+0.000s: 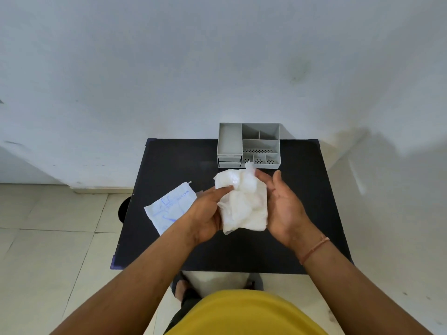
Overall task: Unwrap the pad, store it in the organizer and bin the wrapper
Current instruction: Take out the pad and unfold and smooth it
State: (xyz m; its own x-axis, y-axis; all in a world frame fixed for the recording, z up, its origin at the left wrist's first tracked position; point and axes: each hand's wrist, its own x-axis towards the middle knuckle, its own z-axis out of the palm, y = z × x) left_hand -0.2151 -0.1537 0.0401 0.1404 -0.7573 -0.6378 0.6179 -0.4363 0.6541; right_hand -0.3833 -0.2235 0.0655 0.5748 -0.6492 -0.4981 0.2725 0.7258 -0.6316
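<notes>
- My left hand is closed on the pad: thumb pinned across the upper-left corner, fingers curled under the left edge. That anchors it so the other hand can work the covering loose.
- My right hand is mostly open, palm cupping the pad's right side. Fingertips are up at the top edge, by the crinkled clear film sticking up there. Can't tell if they actually pinch it.
- The pad is between both hands, held above the black table, not resting on it. It looks soft and bunched, so it will flop if only one side is supported, hence the two-sided hold.
- The printed paper wrapper lies flat on the table just left of my left wrist, hanging partly over the table edge. It's parked out of the way and still needs binning.
- The grey organizer sits beyond my fingertips at the far table edge, open compartments facing up, a short reach forward. All visible compartments look empty.
- A dark round shape shows below the table edge, left of my left hand. Possibly the bin, can't confirm.
- My read: unwrapping is nearly done, with film removal, storing and binning left.
</notes>
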